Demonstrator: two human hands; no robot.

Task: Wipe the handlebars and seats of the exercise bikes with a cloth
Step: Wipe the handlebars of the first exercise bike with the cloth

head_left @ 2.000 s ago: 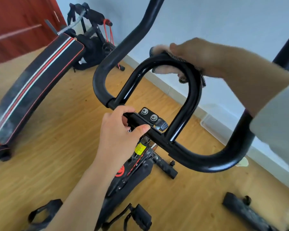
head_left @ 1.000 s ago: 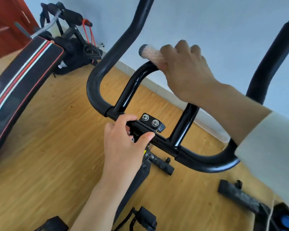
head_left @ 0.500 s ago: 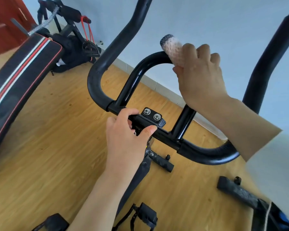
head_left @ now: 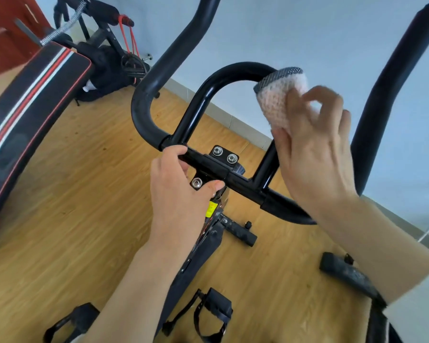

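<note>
The exercise bike's black handlebar (head_left: 198,105) fills the middle of the head view, with an inner loop and two long outer bars rising left and right. My left hand (head_left: 181,191) grips the cross bar beside the bolted clamp (head_left: 224,155). My right hand (head_left: 315,149) holds a pale pink knitted cloth (head_left: 280,97) with a grey edge, wrapped over the right side of the inner loop. The bike's seat is out of view.
A padded sit-up bench (head_left: 27,105) with red and white stripes lies at the left on the wooden floor (head_left: 84,194). More gym gear (head_left: 114,45) stands by the far wall. Pedals (head_left: 216,310) and the bike's base feet (head_left: 349,276) sit below the handlebar.
My right hand has slid the cloth from the top of the inner loop round to its right side and downward. My left hand has kept its grip on the cross bar.
</note>
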